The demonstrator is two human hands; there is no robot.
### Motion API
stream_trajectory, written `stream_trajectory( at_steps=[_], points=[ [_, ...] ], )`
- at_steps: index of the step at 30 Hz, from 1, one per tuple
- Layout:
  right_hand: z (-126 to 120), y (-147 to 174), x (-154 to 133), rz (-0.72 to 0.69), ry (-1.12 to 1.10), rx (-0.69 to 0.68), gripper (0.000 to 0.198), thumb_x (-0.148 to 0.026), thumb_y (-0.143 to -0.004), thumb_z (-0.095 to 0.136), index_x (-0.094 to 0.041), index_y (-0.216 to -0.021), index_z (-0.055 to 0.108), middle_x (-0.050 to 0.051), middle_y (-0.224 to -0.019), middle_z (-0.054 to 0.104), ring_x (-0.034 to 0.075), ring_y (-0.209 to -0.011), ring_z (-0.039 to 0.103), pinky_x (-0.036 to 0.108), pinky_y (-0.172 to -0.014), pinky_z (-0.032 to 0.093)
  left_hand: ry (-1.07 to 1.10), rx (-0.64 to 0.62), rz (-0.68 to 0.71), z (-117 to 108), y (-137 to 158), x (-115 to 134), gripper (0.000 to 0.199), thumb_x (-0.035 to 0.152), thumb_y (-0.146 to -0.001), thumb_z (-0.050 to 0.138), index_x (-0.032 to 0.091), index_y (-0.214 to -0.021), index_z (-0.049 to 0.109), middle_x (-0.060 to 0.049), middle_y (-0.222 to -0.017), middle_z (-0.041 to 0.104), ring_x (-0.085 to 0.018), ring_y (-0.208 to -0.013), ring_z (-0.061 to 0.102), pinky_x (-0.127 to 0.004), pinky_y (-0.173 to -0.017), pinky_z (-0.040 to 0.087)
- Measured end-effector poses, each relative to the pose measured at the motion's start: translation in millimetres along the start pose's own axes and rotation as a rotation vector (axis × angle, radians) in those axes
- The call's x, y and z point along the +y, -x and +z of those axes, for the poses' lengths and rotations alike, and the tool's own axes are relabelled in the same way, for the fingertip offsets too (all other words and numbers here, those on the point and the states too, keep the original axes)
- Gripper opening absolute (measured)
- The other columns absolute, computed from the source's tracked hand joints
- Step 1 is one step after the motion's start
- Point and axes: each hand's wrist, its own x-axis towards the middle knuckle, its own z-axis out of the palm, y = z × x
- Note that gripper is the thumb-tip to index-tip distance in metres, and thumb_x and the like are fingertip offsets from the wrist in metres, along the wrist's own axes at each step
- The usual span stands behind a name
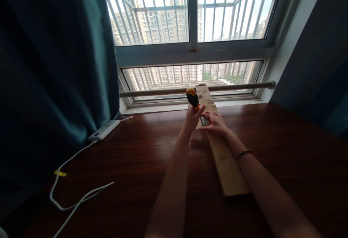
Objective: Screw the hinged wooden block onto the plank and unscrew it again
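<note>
Near the dark-red wooden tabletop's (152, 132) far edge, the left hand (192, 115) grips a probably light, stiff, rounded orange-and-black handle (192, 98), best held low, the right hand (216, 122) a small silvery metal piece (204, 121).

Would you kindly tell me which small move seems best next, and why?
Perhaps check where the orange-and-black tool points before applying force: the left hand's grip holds it beside the right hand's grip, which curls around a small metallic piece, and its tip cannot be made out.
</note>
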Motion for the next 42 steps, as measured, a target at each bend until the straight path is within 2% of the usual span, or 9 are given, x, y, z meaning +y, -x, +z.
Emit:
stream_trajectory(
  at_steps=[6,11,17,21,25,28,33,38,42],
  points=[
    [0.3,0.1,0.4,-0.004,-0.015,0.002,0.067,-0.042,-0.055,0.074,-0.025,-0.115,0.049,0.002,-0.118,0.053,0.025,-0.104,0.047,0.039,-0.091,0.032,-0.039,0.165,-0.030,0.5,3.6,-6.0,0.032,0.030,-0.058,0.074,0.016,-0.073,0.050,0.001,-0.064,0.058,-0.014,-0.061,0.057,-0.026,-0.062,0.043],
    [0.1,1.2,-0.3,0.003,-0.021,0.017,0.068,-0.041,-0.054,0.075,-0.025,-0.115,0.049,0.002,-0.118,0.053,0.025,-0.104,0.046,0.039,-0.090,0.033,-0.218,0.193,0.024,-6.9,2.6,-9.9,0.026,0.037,-0.067,0.067,0.015,-0.069,0.053,0.001,-0.064,0.055,-0.011,-0.061,0.052,-0.024,-0.063,0.041],
    [0.7,0.9,0.6,-0.005,-0.005,0.009,0.068,-0.043,-0.055,0.074,-0.026,-0.116,0.049,0.002,-0.119,0.052,0.025,-0.103,0.046,0.040,-0.090,0.033,-0.267,0.238,0.051,-8.4,2.8,-8.1,0.036,0.039,-0.055,0.076,0.016,-0.070,0.052,0.003,-0.065,0.053,-0.010,-0.059,0.048,-0.023,-0.059,0.039],
    [1.0,0.3,1.7,-0.007,-0.009,0.006,0.068,-0.043,-0.056,0.074,-0.026,-0.116,0.049,0.002,-0.118,0.053,0.025,-0.102,0.047,0.040,-0.090,0.033,-0.308,0.254,0.054,-7.0,4.3,-5.5,0.034,0.040,-0.054,0.076,0.016,-0.069,0.056,0.000,-0.067,0.057,-0.012,-0.062,0.052,-0.024,-0.062,0.041],
    [0.4,0.1,2.0,-0.004,-0.020,0.006,0.067,-0.043,-0.055,0.074,-0.025,-0.115,0.048,0.002,-0.116,0.053,0.024,-0.101,0.048,0.039,-0.090,0.034,-0.350,0.329,0.075,-5.8,4.9,-3.5,0.033,0.040,-0.055,0.076,0.017,-0.074,0.059,-0.001,-0.071,0.061,-0.014,-0.067,0.055,-0.026,-0.066,0.042],
    [0.2,0.1,1.7,-0.003,-0.019,0.003,0.067,-0.042,-0.055,0.074,-0.025,-0.115,0.048,0.002,-0.117,0.053,0.025,-0.101,0.047,0.039,-0.090,0.034,-0.256,0.315,0.083,-3.9,3.8,-1.9,0.028,0.035,-0.063,0.072,0.018,-0.081,0.059,-0.002,-0.076,0.063,-0.015,-0.071,0.058,-0.027,-0.070,0.044],
    [0.4,0.7,0.9,-0.001,-0.010,0.006,0.065,-0.042,-0.055,0.074,-0.025,-0.113,0.049,0.002,-0.116,0.054,0.025,-0.101,0.048,0.040,-0.090,0.033,-0.006,0.203,0.091,1.2,2.6,-1.0,0.021,0.028,-0.078,0.058,0.017,-0.095,0.054,-0.007,-0.091,0.066,-0.017,-0.085,0.061,-0.030,-0.077,0.045],
    [-0.3,1.1,-0.1,-0.005,-0.003,0.009,0.064,-0.042,-0.056,0.073,-0.026,-0.113,0.050,0.002,-0.115,0.054,0.025,-0.100,0.048,0.040,-0.090,0.033,0.090,0.099,0.091,6.7,5.2,5.8,0.023,0.021,-0.078,0.058,0.018,-0.101,0.054,-0.010,-0.109,0.061,-0.018,-0.095,0.058,-0.029,-0.078,0.045],
    [-1.1,1.1,-0.8,0.016,-0.005,0.015,0.066,-0.044,-0.055,0.073,-0.024,-0.113,0.049,0.004,-0.111,0.056,0.026,-0.100,0.048,0.040,-0.089,0.034,0.281,0.143,0.068,11.3,6.7,26.6,0.026,0.019,-0.076,0.062,0.021,-0.101,0.055,-0.009,-0.109,0.060,-0.019,-0.100,0.057,-0.029,-0.079,0.046]
  ],
)
